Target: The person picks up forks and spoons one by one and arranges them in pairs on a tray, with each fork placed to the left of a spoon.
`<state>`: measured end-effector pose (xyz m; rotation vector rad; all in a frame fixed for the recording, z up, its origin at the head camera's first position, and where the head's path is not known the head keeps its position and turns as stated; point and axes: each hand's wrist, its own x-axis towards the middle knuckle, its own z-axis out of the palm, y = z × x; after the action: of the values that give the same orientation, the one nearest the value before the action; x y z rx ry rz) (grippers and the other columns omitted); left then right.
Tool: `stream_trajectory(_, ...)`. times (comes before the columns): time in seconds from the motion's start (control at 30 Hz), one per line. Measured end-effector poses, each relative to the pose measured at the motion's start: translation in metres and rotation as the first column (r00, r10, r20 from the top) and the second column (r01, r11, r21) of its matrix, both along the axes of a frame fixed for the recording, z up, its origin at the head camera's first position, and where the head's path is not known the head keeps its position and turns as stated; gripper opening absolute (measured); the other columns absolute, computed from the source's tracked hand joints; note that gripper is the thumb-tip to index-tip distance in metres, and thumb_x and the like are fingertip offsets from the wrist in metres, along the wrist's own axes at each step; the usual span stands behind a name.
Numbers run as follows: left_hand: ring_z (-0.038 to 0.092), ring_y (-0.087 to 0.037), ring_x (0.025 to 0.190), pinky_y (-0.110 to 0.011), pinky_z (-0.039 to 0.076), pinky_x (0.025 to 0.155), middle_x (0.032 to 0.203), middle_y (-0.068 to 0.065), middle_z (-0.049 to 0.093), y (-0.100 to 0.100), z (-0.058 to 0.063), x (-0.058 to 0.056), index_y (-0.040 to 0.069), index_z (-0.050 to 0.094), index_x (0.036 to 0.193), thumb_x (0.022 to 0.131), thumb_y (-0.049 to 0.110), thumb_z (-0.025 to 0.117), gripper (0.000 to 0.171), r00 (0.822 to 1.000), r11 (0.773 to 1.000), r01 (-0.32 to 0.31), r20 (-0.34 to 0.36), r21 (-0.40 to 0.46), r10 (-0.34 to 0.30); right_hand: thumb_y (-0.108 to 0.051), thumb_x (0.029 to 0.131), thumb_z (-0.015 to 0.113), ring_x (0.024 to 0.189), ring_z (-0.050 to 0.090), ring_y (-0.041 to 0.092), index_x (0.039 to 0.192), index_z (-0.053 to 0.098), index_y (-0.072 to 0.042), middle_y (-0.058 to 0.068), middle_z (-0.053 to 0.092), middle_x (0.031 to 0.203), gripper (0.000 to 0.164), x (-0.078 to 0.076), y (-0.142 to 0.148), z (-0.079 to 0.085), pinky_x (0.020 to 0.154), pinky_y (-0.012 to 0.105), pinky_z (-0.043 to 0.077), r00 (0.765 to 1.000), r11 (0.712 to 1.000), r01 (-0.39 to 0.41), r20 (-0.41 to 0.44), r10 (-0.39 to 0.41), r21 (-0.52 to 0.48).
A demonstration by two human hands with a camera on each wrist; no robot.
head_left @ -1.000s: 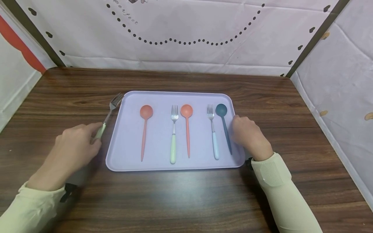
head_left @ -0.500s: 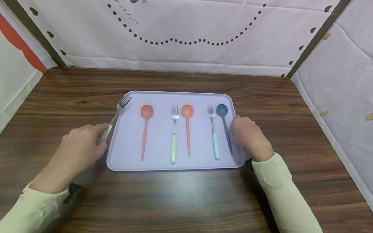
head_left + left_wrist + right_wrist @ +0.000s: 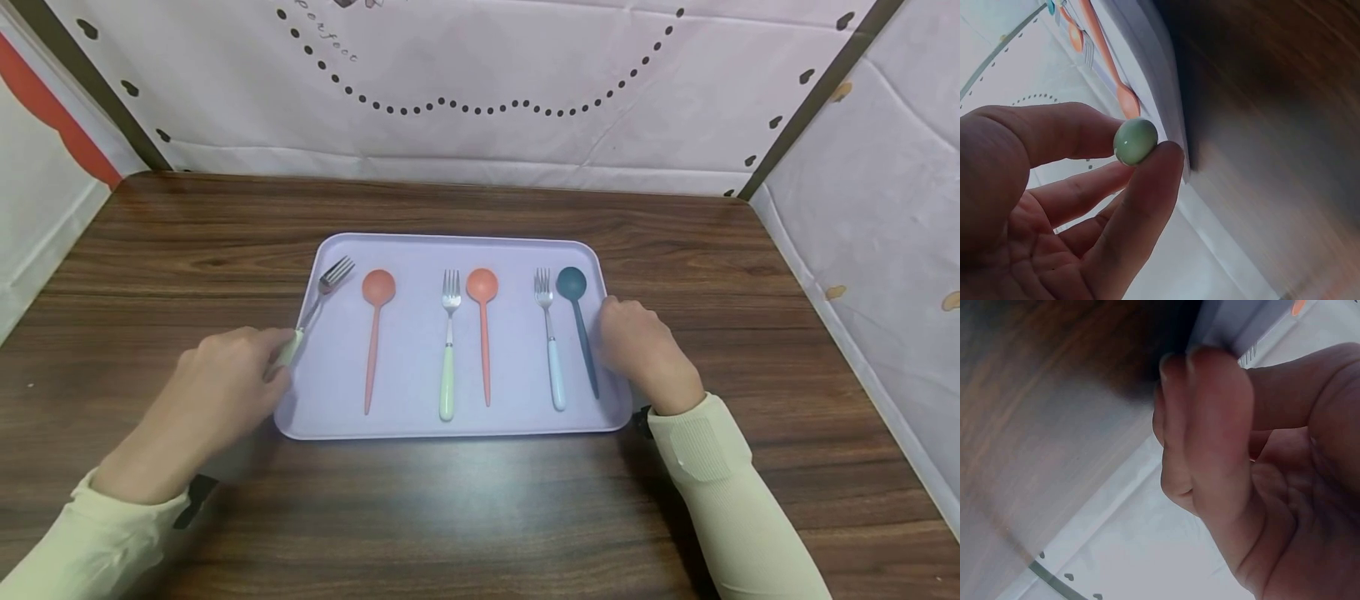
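My left hand (image 3: 217,392) pinches a fork (image 3: 327,282) by its pale green handle, at the left edge of a lilac tray (image 3: 408,333). The fork slants over the tray's rim, its tines pointing up and right. In the left wrist view, the handle's rounded green end (image 3: 1135,142) sits between thumb and fingertips. My right hand (image 3: 641,350) grips the tray's right rim with curled fingers, seen close in the right wrist view beside the tray wall (image 3: 1219,322). Closest to the held fork on the tray is a pink spoon (image 3: 378,288).
In the tray's middle lie a green-handled fork (image 3: 446,379) and an orange-pink spoon (image 3: 482,286). A light-blue-handled fork (image 3: 556,375) and a dark teal spoon (image 3: 572,284) are at its right. The brown wooden table (image 3: 465,517) is bordered by white patterned cloth (image 3: 480,50).
My left hand has moved right with the fork, bringing the tines from outside the tray to over its left part. The right hand and the tray have stayed in place.
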<state>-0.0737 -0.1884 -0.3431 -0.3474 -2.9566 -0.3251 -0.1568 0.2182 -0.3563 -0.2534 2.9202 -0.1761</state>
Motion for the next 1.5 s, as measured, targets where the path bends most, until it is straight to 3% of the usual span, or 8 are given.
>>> stream_trajectory(0.33, 0.043, -0.024, 0.054, -0.046, 0.038, 0.043, 0.060, -0.005, 0.046, 0.007, 0.000, 0.000, 0.008, 0.057, 0.078, 0.075, 0.008, 0.061, 0.005, 1.000, 1.000, 0.009, 0.029, -0.024, -0.009, -0.006, 0.087, 0.043, 0.058, 0.054, 0.027, 0.104, 0.047, 0.015, 0.021, 0.054, 0.076, 0.027, 0.000, 0.000, 0.000, 0.050, 0.044, 0.052, 1.000, 1.000, 0.001, -0.009, -0.001, -0.007)
stream_trajectory(0.47, 0.041, -0.023, 0.053, -0.045, 0.037, 0.042, 0.058, -0.004, 0.042, 0.010, 0.000, 0.001, 0.009, 0.053, 0.071, 0.073, 0.009, 0.060, 0.007, 1.000, 1.000, 0.008, 0.020, -0.023, -0.008, -0.006, 0.087, 0.044, 0.058, 0.054, 0.027, 0.105, 0.047, 0.015, 0.021, 0.054, 0.076, 0.028, 0.000, 0.000, 0.000, 0.050, 0.044, 0.052, 1.000, 1.000, 0.001, -0.008, -0.001, -0.006)
stream_trajectory(0.57, 0.043, -0.024, 0.055, -0.046, 0.039, 0.044, 0.060, -0.005, 0.046, 0.014, 0.000, 0.001, 0.006, 0.059, 0.075, 0.072, 0.011, 0.061, 0.006, 0.999, 1.000, 0.002, 0.032, -0.010, -0.002, -0.006, 0.087, 0.045, 0.058, 0.054, 0.026, 0.105, 0.047, 0.015, 0.022, 0.054, 0.077, 0.028, 0.000, 0.000, -0.001, 0.050, 0.043, 0.052, 1.000, 1.000, 0.000, -0.008, 0.000, -0.001)
stream_trajectory(0.7, 0.044, -0.023, 0.056, -0.045, 0.040, 0.046, 0.060, -0.004, 0.049, 0.018, -0.001, 0.000, 0.002, 0.063, 0.086, 0.072, 0.013, 0.061, 0.018, 0.998, 1.000, 0.000, 0.060, 0.008, 0.000, -0.006, 0.087, 0.045, 0.058, 0.055, 0.026, 0.104, 0.047, 0.015, 0.021, 0.054, 0.077, 0.027, 0.001, 0.000, -0.001, 0.051, 0.044, 0.052, 1.000, 1.000, 0.000, -0.010, 0.000, -0.002)
stream_trajectory(0.93, 0.042, -0.023, 0.052, -0.042, 0.038, 0.043, 0.054, -0.001, 0.042, 0.023, -0.004, 0.000, 0.006, 0.057, 0.076, 0.075, 0.013, 0.061, 0.008, 0.998, 1.000, 0.014, 0.066, -0.003, -0.014, -0.006, 0.087, 0.047, 0.058, 0.055, 0.026, 0.106, 0.046, 0.015, 0.022, 0.054, 0.077, 0.029, 0.001, -0.001, 0.000, 0.051, 0.044, 0.053, 1.000, 1.000, 0.003, -0.009, -0.003, -0.001)
stream_trajectory(1.1, 0.043, -0.022, 0.053, -0.039, 0.038, 0.043, 0.055, -0.001, 0.045, 0.024, -0.003, 0.000, 0.003, 0.060, 0.083, 0.078, 0.014, 0.063, 0.013, 0.994, 1.000, 0.022, 0.112, -0.017, -0.020, -0.006, 0.086, 0.046, 0.058, 0.055, 0.026, 0.104, 0.047, 0.015, 0.022, 0.054, 0.077, 0.028, 0.001, -0.001, 0.000, 0.051, 0.044, 0.053, 1.000, 1.000, 0.000, -0.012, 0.000, 0.001)
stream_trajectory(1.33, 0.040, -0.019, 0.050, -0.035, 0.034, 0.043, 0.053, -0.001, 0.040, 0.024, -0.003, 0.000, 0.012, 0.047, 0.065, 0.083, 0.019, 0.062, 0.024, 0.986, 1.000, 0.025, 0.166, -0.013, -0.022, -0.006, 0.087, 0.044, 0.059, 0.055, 0.027, 0.105, 0.046, 0.016, 0.023, 0.055, 0.079, 0.028, 0.001, -0.001, 0.000, 0.051, 0.044, 0.052, 1.000, 1.000, -0.001, -0.012, 0.001, 0.003)
stream_trajectory(1.5, 0.039, -0.018, 0.049, -0.034, 0.034, 0.043, 0.052, -0.001, 0.039, 0.027, -0.003, 0.001, 0.013, 0.045, 0.064, 0.083, 0.019, 0.062, 0.027, 0.985, 0.999, 0.034, 0.167, 0.001, -0.033, -0.006, 0.088, 0.043, 0.060, 0.055, 0.027, 0.106, 0.046, 0.015, 0.024, 0.055, 0.080, 0.029, 0.001, -0.001, 0.000, 0.052, 0.045, 0.053, 1.000, 1.000, 0.005, -0.009, -0.005, 0.013)
